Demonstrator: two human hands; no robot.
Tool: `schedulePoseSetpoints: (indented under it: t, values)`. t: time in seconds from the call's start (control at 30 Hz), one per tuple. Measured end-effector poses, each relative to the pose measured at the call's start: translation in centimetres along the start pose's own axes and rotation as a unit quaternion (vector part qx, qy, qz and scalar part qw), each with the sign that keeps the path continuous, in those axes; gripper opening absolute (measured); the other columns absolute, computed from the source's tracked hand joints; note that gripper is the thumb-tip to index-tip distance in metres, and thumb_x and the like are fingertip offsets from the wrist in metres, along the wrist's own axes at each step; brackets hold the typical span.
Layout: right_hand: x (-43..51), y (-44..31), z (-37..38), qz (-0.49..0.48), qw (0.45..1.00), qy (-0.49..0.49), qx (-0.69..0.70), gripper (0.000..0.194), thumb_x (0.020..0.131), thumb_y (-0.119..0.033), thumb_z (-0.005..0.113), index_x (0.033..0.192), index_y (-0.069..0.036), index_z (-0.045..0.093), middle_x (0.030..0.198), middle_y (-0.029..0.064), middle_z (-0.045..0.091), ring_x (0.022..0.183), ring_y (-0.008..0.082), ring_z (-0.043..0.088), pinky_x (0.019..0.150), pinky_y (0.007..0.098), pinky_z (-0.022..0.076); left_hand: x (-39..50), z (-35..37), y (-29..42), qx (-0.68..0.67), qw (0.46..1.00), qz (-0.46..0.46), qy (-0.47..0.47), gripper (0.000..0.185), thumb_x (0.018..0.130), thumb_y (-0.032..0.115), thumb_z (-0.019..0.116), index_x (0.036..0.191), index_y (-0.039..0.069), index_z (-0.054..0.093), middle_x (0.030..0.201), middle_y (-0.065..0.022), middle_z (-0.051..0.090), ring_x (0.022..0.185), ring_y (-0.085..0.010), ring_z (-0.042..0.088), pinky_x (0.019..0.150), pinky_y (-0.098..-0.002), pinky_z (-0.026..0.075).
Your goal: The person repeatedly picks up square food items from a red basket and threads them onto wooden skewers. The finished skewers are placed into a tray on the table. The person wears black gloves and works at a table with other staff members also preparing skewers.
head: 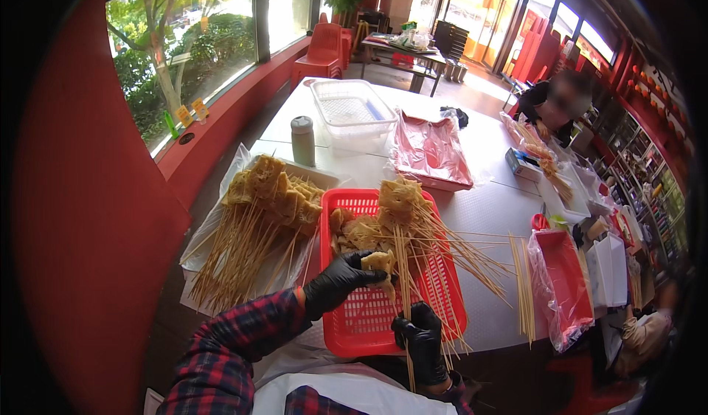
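My left hand (345, 279), in a black glove, pinches a brown spongy food piece (379, 268) over a red plastic basket (354, 335). A bundle of thin wooden skewers (407, 299) is gripped upright in my right hand (423, 340), also black-gloved, beside that piece. Inside the basket lie loose food pieces (359, 232). Skewered pieces (401, 196) rest across its right side, their sticks fanning over the rim. Left of the basket, many more skewered pieces (268, 188) are heaped on a plastic-lined tray (221, 232), sticks pointing towards me.
Beyond the basket stand a bottle (302, 141), a white plastic basket (354, 108) and a plastic-lined red tray (431, 149). Loose skewers (522, 288), red-handled scissors (540, 222) and another lined red tray (561, 276) lie right. One person (553, 102) is across the table, another (644, 337) at right.
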State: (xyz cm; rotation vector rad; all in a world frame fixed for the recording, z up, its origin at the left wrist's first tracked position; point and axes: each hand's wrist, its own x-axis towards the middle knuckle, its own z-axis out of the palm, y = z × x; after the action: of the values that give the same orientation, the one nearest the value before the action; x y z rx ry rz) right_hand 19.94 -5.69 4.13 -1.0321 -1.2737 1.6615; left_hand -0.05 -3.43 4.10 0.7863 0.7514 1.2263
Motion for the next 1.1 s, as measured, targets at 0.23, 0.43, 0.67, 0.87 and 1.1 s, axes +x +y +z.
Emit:
schedulePoseSetpoints:
  t: [0.23,0.43,0.67,0.87,1.1]
  values:
    - [0.1,0.4,0.0,-0.006,1.0,0.006,-0.015,0.01,0.075,0.004,0.056,0.074,-0.004,0.05,0.055,0.0014,0.048,0.042,0.008,0.043,0.039,0.0222,0.0336,-0.8,0.3,-1.0,0.035,0.999,-0.01,0.007,0.033,0.079,0.009,0.064,0.109,0.0,0.054,0.097,-0.0055,0.061,0.088,-0.0132,0.059,0.081,-0.0273,0.047]
    - [0.2,0.7,0.1,-0.003,1.0,0.004,-0.018,0.012,0.076,0.002,0.059,0.074,-0.005,0.05,0.055,0.0001,0.048,0.043,0.0071,0.044,0.04,0.022,0.0341,-1.4,0.8,-1.4,0.034,0.999,-0.028,0.014,0.033,0.078,0.01,0.065,0.109,0.001,0.054,0.095,-0.0043,0.061,0.087,-0.0131,0.059,0.078,-0.0258,0.048]
    - [-1.2,1.3,-1.0,-0.204,0.952,0.025,-0.228,0.006,0.082,-0.005,0.055,0.078,-0.002,0.052,0.058,0.0043,0.054,0.048,0.011,0.052,0.044,0.0237,0.0406,0.4,-1.5,1.8,0.086,0.996,0.004,0.039,0.028,0.077,0.01,0.064,0.104,0.006,0.056,0.089,-0.0023,0.059,0.081,-0.012,0.058,0.065,-0.0243,0.049]
    - [-5.9,-2.6,-4.9,-0.162,0.957,0.161,-0.178,0.019,0.086,-0.014,0.052,0.074,0.0,0.053,0.06,0.0062,0.057,0.049,0.0118,0.052,0.044,0.0266,0.0398,1.2,-4.3,5.6,0.062,0.991,0.019,0.12,0.028,0.077,0.009,0.061,0.102,0.008,0.05,0.091,-0.0066,0.054,0.078,-0.018,0.059,0.062,-0.0301,0.053]
    - [-7.6,-3.1,-5.3,-0.102,0.972,0.198,-0.071,0.015,0.085,-0.015,0.056,0.075,-0.005,0.054,0.058,0.0015,0.055,0.043,0.005,0.044,0.039,0.0194,0.0314,0.8,-4.4,2.3,0.547,0.834,0.062,0.039,0.016,0.073,0.015,0.067,0.079,0.003,0.058,0.072,-0.0064,0.057,0.07,-0.0152,0.058,0.064,-0.0277,0.047]
